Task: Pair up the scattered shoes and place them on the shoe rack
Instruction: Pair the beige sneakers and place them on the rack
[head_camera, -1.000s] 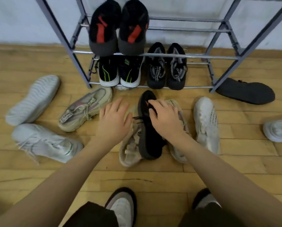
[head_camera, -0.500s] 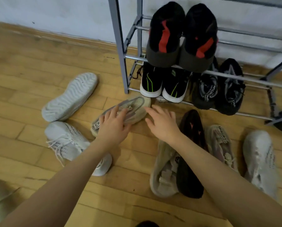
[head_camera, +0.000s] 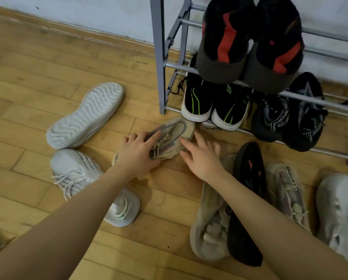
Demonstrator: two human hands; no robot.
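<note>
- Reaching for the beige sneaker w/ both hands. It lies on the wood floor, right in front of the shoe rack, toe near the rack's front left leg.
- Left hand lies on the heel half of that sneaker. Fingers look mostly straight, spread over it; can't tell if the thumb hooks under, so prob. a touch, not a real hold yet.
- Right hand is at the sneaker's other side, fingers straight and spread, tips at its edge. Holds nothing.
- Step in hand, I think: picking up one shoe to match it w/ its twin.
- Likely twin: the beige sneaker w/ letters on the tongue, farther out from the rack, to the right, beside a black shoe lying sole-up and a worn beige shoe.
- White knit sneaker and white sole-up shoe lie left of the rack, side by side. Another white shoe is far right.
- On the rack already: black-and-red pair up top; black-green pair and black-grey pair on the bottom row.
- Next move needs: curl fingers round the sneaker, lift it, bring it to its twin, then set both on a free bit of the rack.
</note>
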